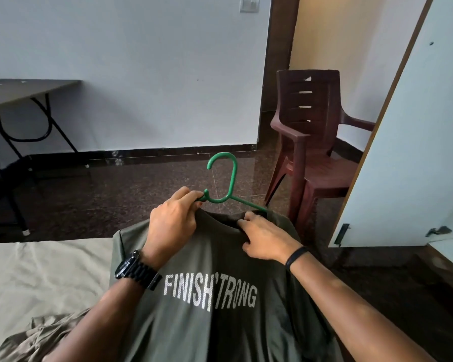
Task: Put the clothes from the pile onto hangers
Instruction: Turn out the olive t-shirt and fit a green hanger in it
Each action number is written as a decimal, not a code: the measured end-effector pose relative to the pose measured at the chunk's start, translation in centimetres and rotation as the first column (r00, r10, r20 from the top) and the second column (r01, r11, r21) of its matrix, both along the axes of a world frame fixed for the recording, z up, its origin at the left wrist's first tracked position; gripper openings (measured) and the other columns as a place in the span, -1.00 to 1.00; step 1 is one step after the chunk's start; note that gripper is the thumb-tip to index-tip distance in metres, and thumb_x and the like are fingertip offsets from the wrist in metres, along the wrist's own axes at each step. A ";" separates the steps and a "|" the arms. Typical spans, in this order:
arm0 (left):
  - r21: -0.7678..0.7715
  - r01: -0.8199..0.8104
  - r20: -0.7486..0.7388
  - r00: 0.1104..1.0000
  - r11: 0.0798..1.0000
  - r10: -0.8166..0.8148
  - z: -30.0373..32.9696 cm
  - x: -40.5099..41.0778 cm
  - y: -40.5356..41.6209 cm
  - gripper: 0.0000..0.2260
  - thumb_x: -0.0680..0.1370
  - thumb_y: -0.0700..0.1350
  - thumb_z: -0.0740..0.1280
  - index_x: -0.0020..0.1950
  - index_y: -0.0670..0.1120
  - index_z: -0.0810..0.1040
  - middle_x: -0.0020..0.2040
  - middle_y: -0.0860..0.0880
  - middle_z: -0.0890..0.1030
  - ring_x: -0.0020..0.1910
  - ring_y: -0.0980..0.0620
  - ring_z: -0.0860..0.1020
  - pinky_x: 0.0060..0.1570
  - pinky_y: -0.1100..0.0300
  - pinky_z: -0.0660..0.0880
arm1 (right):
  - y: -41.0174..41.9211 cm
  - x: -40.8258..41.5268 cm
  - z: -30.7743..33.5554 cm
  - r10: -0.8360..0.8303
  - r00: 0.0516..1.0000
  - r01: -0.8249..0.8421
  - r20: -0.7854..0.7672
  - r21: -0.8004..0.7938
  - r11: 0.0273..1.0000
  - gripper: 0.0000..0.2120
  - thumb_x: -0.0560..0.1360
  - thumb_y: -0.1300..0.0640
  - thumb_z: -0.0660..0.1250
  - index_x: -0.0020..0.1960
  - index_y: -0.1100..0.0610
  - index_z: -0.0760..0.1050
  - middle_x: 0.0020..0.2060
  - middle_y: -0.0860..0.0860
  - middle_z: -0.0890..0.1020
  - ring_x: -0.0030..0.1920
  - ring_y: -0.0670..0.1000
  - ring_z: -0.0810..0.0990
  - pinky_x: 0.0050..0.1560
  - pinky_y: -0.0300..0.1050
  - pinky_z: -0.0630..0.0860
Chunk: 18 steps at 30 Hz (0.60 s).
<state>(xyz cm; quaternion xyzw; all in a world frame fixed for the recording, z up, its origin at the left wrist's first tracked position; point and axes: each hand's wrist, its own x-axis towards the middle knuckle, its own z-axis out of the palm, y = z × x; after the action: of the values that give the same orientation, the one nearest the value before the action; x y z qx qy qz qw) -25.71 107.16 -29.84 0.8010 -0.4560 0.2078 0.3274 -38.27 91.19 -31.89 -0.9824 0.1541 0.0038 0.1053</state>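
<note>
An olive green T-shirt (220, 322) with white lettering hangs in front of me, held up at the collar. A green plastic hanger (226, 178) sticks out of the neck opening, its hook upright and its right arm running under the fabric. My left hand (171, 222) grips the hanger's left arm together with the collar edge. My right hand (266, 237) pinches the collar on the right side. A crumpled khaki garment (34, 343) lies at the lower left on the bed.
A beige bedsheet (45, 278) covers the bed at the left. A brown plastic chair (314, 152) stands ahead on the right beside an open white door (408, 142). A folding table (19, 92) stands at the far left on the dark floor.
</note>
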 end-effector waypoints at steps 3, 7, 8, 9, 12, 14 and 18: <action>-0.014 -0.003 0.006 1.000 1.000 0.003 0.2 0.4 0.3 -0.82 0.57 -0.18 0.30 0.14 -0.05 0.60 -0.03 0.05 0.57 -0.15 -0.09 0.60 -0.29 0.01 0.52 | -0.3 -0.2 0.6 -0.042 0.999 0.039 0.022 0.123 0.992 -0.68 0.46 0.23 0.27 0.21 0.12 0.42 0.12 0.07 0.52 0.11 0.07 0.54 0.05 -0.10 0.49; -0.003 -0.024 0.013 1.000 1.000 0.024 0.1 0.8 0.7 -0.83 0.57 -0.16 0.31 0.13 -0.03 0.61 -0.05 0.06 0.57 -0.17 -0.10 0.60 -0.33 0.02 0.50 | -0.9 -1.2 2.3 0.059 0.976 0.002 -0.212 0.275 0.962 -0.61 0.44 0.26 0.23 0.26 0.10 0.48 0.17 0.09 0.58 0.14 0.12 0.56 0.17 0.09 0.51; -0.013 -0.013 0.011 1.000 1.000 0.013 0.0 0.7 0.7 -0.83 0.56 -0.17 0.31 0.12 -0.03 0.61 -0.06 0.06 0.57 -0.18 -0.10 0.60 -0.33 0.02 0.51 | -0.9 -1.4 2.7 0.052 0.957 0.012 -0.285 0.218 0.976 -0.59 0.45 0.26 0.21 0.29 0.12 0.46 0.18 0.11 0.57 0.14 0.14 0.55 0.17 0.10 0.51; -0.027 0.003 0.016 1.000 1.000 -0.002 0.0 0.5 0.7 -0.83 0.56 -0.18 0.32 0.12 -0.04 0.61 -0.07 0.06 0.57 -0.19 -0.09 0.60 -0.34 0.01 0.52 | -0.9 -1.4 3.0 0.029 0.931 0.026 -0.365 0.145 0.989 -0.57 0.46 0.26 0.19 0.33 0.15 0.42 0.21 0.13 0.54 0.14 0.15 0.54 0.16 0.07 0.52; -0.048 0.072 0.075 0.995 0.996 -0.068 0.0 -0.5 0.4 -0.84 0.56 -0.15 0.29 0.11 -0.03 0.60 -0.09 0.08 0.55 -0.25 -0.05 0.59 -0.41 0.02 0.53 | -0.6 -1.3 3.7 -0.034 0.813 0.063 -0.581 0.030 0.998 -0.45 0.46 0.18 0.26 0.44 0.20 0.26 0.29 0.14 0.48 0.18 0.13 0.52 0.14 -0.01 0.51; -0.039 0.097 0.105 0.990 0.995 -0.092 0.2 -1.0 0.1 -0.81 0.55 -0.10 0.25 0.10 -0.03 0.60 -0.10 0.08 0.55 -0.27 -0.03 0.59 -0.45 0.04 0.52 | -0.3 -1.3 4.1 -0.033 0.807 0.050 -0.589 0.013 0.999 -0.50 0.45 0.14 0.31 0.37 0.20 0.35 0.26 0.13 0.50 0.18 0.13 0.53 0.12 -0.02 0.51; -0.026 0.067 0.036 0.997 0.997 -0.066 0.9 -0.3 -0.2 -0.83 0.57 -0.14 0.30 0.12 -0.01 0.60 -0.05 0.07 0.56 -0.17 -0.07 0.60 -0.30 0.00 0.54 | -0.6 -2.4 5.2 0.043 0.967 -0.029 -0.252 0.062 0.998 -0.70 0.48 0.12 0.35 0.20 0.12 0.53 0.09 0.04 0.60 0.07 0.03 0.59 0.03 -0.11 0.54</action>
<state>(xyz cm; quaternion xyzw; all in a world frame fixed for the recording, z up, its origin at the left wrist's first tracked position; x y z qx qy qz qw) -26.03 107.00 -28.92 0.7771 -0.4851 0.2172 0.3369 -40.67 90.61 -26.65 -0.9731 0.1483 0.1355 0.1129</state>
